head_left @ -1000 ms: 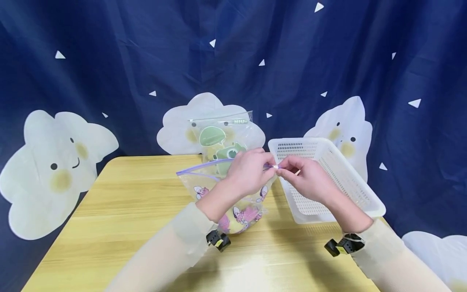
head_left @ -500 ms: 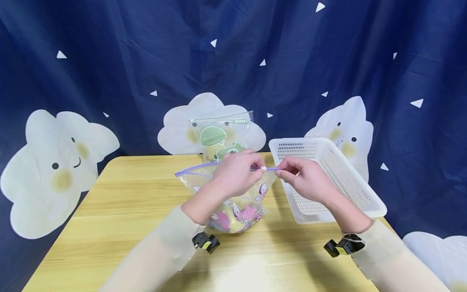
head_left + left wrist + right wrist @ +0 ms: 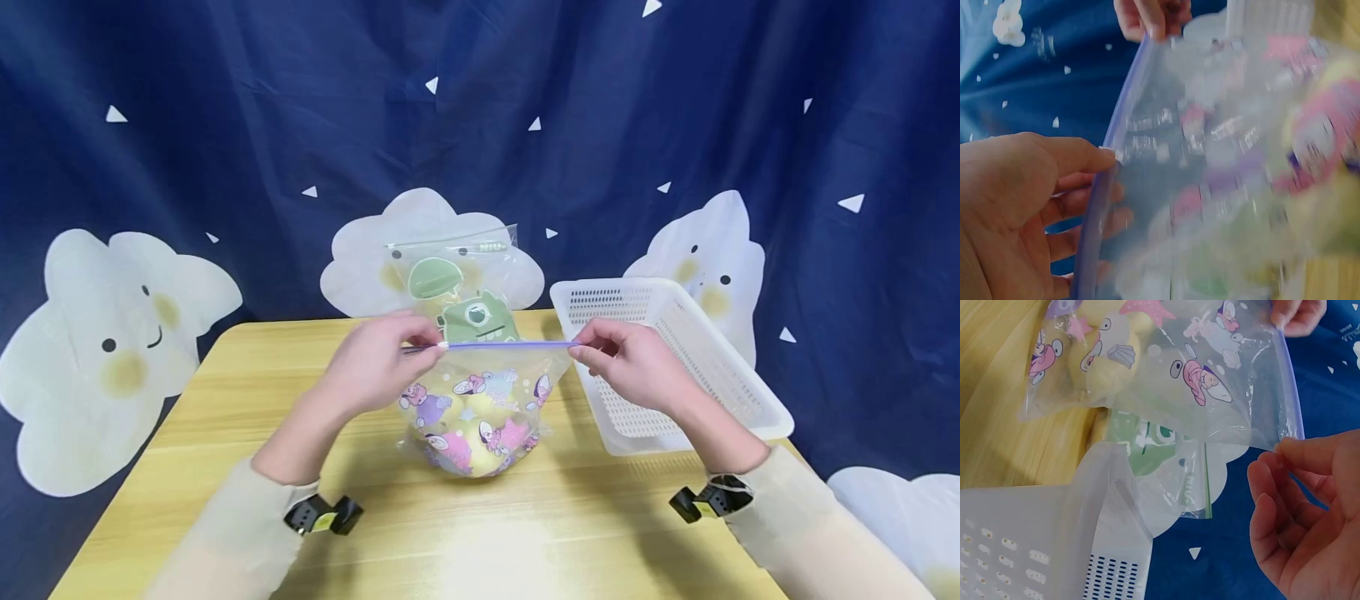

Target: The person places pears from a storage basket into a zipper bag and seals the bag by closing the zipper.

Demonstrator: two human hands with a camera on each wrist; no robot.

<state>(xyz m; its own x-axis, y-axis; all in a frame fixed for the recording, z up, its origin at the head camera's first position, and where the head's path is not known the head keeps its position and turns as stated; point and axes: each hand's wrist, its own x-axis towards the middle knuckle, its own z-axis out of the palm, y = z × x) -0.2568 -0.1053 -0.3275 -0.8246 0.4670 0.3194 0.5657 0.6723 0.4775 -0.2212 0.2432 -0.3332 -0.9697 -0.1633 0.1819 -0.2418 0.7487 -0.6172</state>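
A clear zip bag [image 3: 480, 400] printed with pink and purple cartoon figures stands on the table, with pale yellow things inside whose kind I cannot tell. Along its top runs a purple zip strip, stretched straight between both hands. My left hand [image 3: 378, 362] pinches the strip by a small white slider, thumb on the near side in the left wrist view. At the bag's right top corner, my right hand [image 3: 633, 367] pinches the end of the strip between thumb and index finger. Behind it stands a second clear bag [image 3: 476, 312] with green print.
A white plastic basket [image 3: 705, 367] with slotted walls sits to the right, just beyond my right hand. The wooden table [image 3: 247, 417] carries everything, and a dark blue curtain [image 3: 465, 108] with clouds hangs behind it.
My left hand has slid leftward along the strip with the white slider, from beside the right hand to the left side. The strip's open gap has narrowed to a line. My right hand stays.
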